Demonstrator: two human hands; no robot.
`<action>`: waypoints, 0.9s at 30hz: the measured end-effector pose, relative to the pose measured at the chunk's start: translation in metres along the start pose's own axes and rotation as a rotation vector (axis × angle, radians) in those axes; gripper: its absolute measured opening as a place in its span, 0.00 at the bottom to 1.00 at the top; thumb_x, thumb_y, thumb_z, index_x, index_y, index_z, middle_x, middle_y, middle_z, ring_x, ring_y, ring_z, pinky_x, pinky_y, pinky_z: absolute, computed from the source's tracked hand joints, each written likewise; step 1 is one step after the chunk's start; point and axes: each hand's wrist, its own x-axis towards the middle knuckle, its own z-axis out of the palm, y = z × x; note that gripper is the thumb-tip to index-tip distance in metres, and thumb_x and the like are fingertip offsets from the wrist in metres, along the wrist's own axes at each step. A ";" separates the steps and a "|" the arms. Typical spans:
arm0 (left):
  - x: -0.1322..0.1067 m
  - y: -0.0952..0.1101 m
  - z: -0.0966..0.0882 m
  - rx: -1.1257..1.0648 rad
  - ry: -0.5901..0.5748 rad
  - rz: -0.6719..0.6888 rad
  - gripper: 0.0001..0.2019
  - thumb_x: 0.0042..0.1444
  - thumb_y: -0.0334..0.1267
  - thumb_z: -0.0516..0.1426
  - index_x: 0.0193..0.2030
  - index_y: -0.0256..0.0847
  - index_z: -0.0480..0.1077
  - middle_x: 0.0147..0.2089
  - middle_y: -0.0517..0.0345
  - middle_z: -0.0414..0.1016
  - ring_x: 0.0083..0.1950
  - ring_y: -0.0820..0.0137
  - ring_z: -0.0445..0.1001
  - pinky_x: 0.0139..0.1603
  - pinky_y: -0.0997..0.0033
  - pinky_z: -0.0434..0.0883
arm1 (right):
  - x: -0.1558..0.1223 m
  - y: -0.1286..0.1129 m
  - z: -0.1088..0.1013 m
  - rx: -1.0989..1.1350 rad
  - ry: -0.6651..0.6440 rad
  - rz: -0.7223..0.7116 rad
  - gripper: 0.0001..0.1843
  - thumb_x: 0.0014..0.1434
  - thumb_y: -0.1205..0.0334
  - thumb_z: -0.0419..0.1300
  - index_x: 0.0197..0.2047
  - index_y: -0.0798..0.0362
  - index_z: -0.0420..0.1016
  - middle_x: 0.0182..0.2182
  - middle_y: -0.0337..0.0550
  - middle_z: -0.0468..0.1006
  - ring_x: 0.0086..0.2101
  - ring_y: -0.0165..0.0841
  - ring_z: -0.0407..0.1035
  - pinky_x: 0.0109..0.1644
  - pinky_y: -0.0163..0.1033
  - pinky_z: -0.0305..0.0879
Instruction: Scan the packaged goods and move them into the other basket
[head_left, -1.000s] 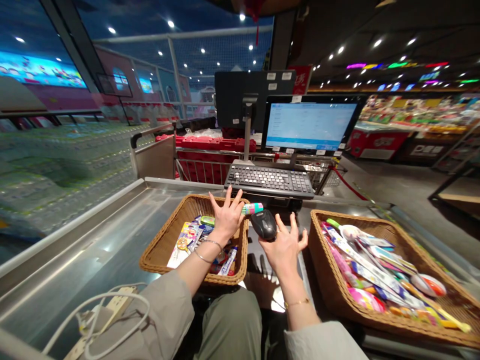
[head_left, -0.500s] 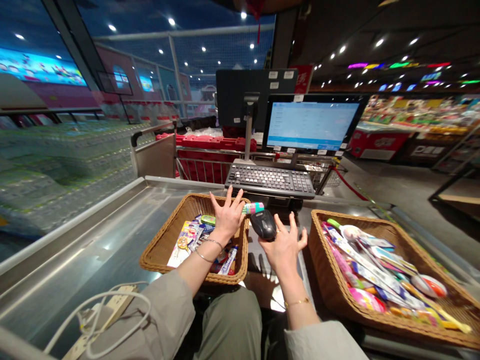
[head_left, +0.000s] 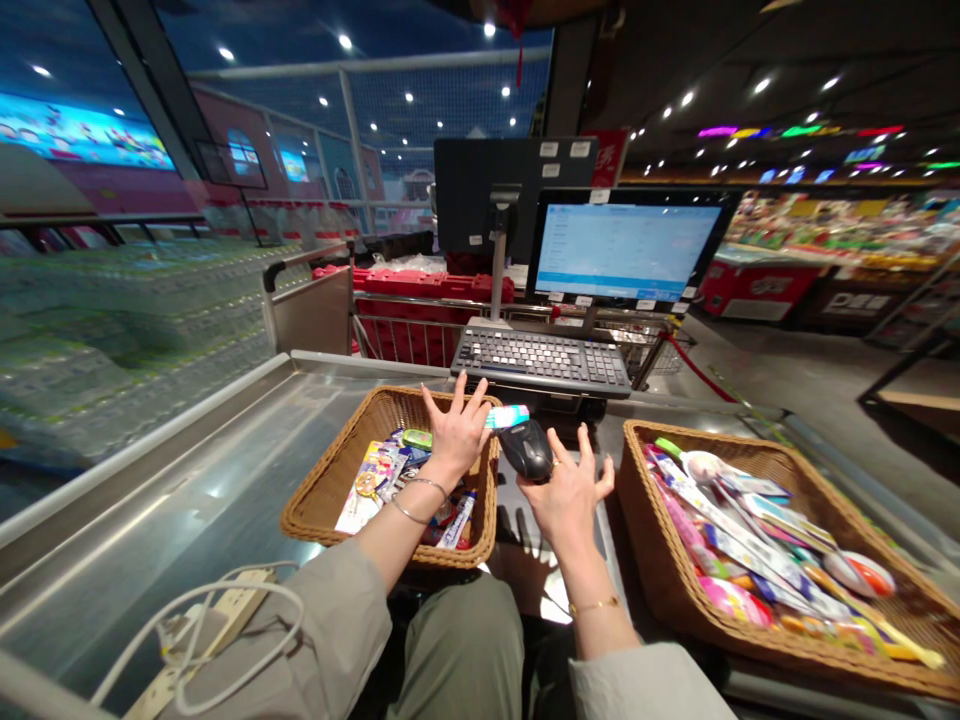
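Observation:
My left hand [head_left: 456,432] is over the right rim of the left wicker basket [head_left: 315,500]. It grips a small box [head_left: 508,416] with teal and pink print, the thumb side hidden and the other fingers spread. My right hand [head_left: 564,492] holds a black barcode scanner [head_left: 526,450] in a thumb grip, its other fingers splayed. The scanner's head is right beside the box; I cannot tell whether they touch. In the left basket lie a carded package [head_left: 367,485], a green packet [head_left: 417,438] and a blue-and-white tube-like pack [head_left: 457,520].
A second wicker basket [head_left: 634,520] on the right holds several toothbrush-like packs and colourful items. Behind my hands are a keyboard [head_left: 544,358] and a lit monitor [head_left: 622,250]. A power strip with a white cable [head_left: 232,610] lies on the metal counter [head_left: 187,510] at left.
The box in my left hand looks brighter and bluer, with its printed face turned slightly. Both hands, the scanner and the baskets stay nearly in place.

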 end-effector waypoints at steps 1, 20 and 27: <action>0.000 0.000 0.000 0.001 -0.005 0.001 0.16 0.63 0.40 0.57 0.57 0.47 0.73 0.74 0.53 0.55 0.77 0.42 0.41 0.63 0.16 0.20 | 0.000 0.000 0.000 0.000 0.000 -0.004 0.12 0.56 0.53 0.60 0.38 0.47 0.82 0.55 0.46 0.78 0.67 0.51 0.50 0.66 0.68 0.37; 0.001 0.005 -0.002 0.004 0.126 0.029 0.15 0.60 0.38 0.60 0.54 0.46 0.75 0.71 0.51 0.62 0.76 0.43 0.49 0.63 0.14 0.26 | 0.000 0.004 -0.012 -0.019 0.043 0.006 0.12 0.53 0.55 0.61 0.38 0.48 0.81 0.60 0.46 0.73 0.68 0.53 0.49 0.65 0.70 0.37; 0.012 0.015 -0.013 -0.010 0.138 0.068 0.15 0.60 0.39 0.61 0.54 0.46 0.75 0.71 0.51 0.61 0.76 0.43 0.49 0.63 0.14 0.25 | 0.003 0.012 -0.028 -0.053 0.134 0.026 0.13 0.52 0.55 0.60 0.38 0.50 0.80 0.59 0.46 0.74 0.68 0.53 0.49 0.66 0.68 0.36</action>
